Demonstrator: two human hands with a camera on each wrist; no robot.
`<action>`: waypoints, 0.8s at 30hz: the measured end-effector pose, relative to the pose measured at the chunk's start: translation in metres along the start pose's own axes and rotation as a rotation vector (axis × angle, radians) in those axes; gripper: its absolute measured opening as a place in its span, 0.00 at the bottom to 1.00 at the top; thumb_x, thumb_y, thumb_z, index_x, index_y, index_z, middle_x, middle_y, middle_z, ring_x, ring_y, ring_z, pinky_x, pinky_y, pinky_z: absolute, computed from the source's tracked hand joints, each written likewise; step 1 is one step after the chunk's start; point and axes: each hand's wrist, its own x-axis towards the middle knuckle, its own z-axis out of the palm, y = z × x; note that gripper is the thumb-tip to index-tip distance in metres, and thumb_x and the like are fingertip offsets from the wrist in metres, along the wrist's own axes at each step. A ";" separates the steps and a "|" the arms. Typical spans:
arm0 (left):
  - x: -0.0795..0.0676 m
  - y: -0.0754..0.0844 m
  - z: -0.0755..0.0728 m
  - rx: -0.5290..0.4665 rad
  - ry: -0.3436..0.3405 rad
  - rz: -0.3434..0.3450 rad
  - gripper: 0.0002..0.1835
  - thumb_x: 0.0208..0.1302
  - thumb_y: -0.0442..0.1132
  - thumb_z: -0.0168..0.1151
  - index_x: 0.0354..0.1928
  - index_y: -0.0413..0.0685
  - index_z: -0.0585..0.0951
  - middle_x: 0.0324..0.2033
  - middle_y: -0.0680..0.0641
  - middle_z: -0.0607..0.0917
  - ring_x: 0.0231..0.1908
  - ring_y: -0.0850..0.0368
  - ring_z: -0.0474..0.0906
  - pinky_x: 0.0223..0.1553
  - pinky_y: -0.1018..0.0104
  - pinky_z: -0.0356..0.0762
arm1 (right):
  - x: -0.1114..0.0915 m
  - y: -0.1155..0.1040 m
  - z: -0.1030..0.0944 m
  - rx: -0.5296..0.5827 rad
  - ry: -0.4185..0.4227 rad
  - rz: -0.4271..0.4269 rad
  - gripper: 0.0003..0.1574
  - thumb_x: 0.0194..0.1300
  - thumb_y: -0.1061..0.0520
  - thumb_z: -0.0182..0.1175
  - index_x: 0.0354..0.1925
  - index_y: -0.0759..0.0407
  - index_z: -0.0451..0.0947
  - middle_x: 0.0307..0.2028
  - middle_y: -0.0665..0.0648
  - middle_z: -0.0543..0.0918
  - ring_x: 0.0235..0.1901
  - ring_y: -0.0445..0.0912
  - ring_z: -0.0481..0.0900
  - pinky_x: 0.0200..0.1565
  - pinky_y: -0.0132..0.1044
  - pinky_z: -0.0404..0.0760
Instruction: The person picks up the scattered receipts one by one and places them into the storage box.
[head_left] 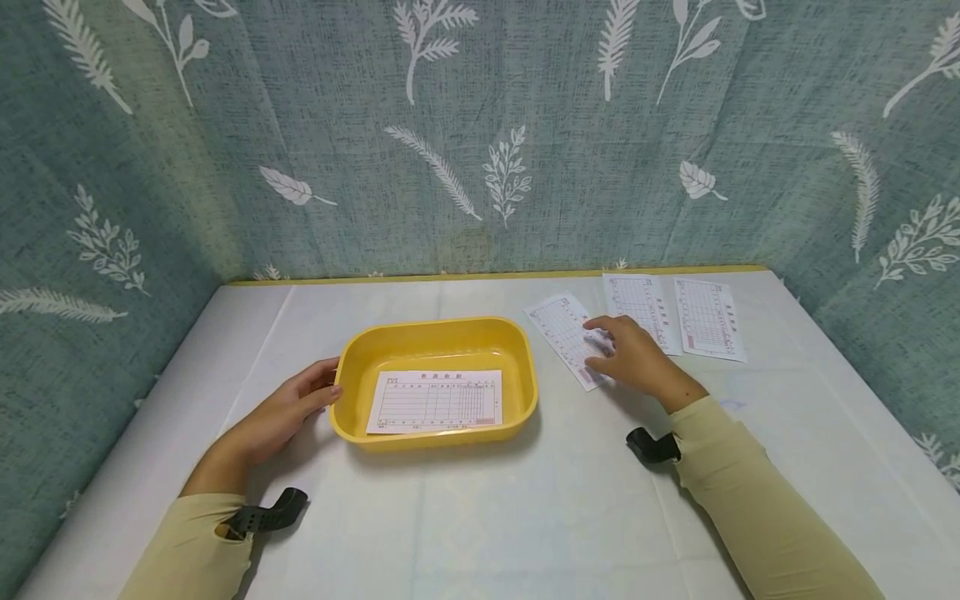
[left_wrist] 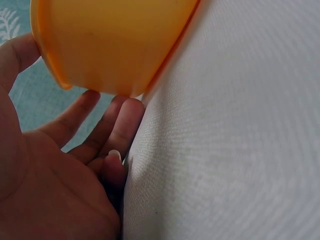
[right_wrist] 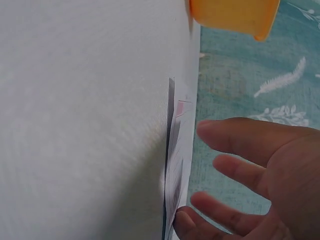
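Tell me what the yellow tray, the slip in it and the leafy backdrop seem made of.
The tray: probably smooth, faintly glossy plastic, from its even colour and rounded corners. The slip: apparently thin matte paper, with printed lines. The backdrop: likely matte cloth, given its soft folds; the weave may be printed.

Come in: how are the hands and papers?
Left hand touching yellow tray; right hand at leftmost loose slip. One slip in tray, three outside. No obstruction visible.
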 end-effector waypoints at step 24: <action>0.000 0.002 0.001 -0.008 0.008 -0.005 0.31 0.66 0.53 0.51 0.68 0.53 0.58 0.65 0.46 0.64 0.61 0.56 0.60 0.50 0.86 0.60 | -0.007 -0.003 0.003 -0.124 -0.194 -0.017 0.49 0.61 0.47 0.59 0.69 0.66 0.48 0.70 0.65 0.52 0.70 0.61 0.44 0.68 0.54 0.46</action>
